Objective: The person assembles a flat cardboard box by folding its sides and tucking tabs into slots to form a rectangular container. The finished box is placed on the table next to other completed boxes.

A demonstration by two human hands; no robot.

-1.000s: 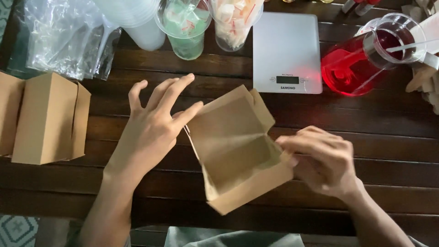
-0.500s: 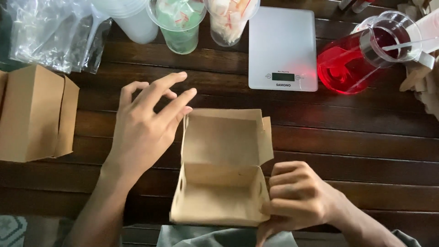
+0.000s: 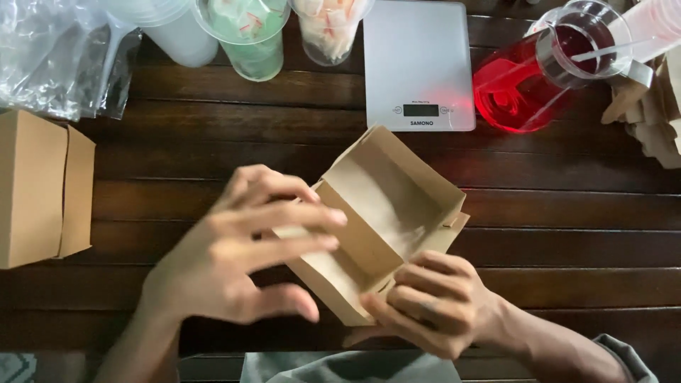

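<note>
**While both hands are working it, a thin card box is flexing open**

Though it is only half formed, the brown paperboard box point(image 3: 386, 213) is being held just above the dark wooden table point(image 3: 567, 234), tilted, its open inside facing up. The left hand point(image 3: 241, 262) is reaching over the near wall with fingers spread and slightly curled, fingertips point(image 3: 333, 216) touching the card. The right hand point(image 3: 433, 305) is closing around the lower corner, gripping it from beneath. The box is looking light and empty, stiff along its creases but easily dented across the panels, so folded edges and corners are seeming the safest places to pinch. Near it are sitting a white kitchen scale point(image 3: 418, 57), a pitcher of red liquid point(image 3: 539, 78) and closed brown boxes point(image 3: 42, 188).
</note>
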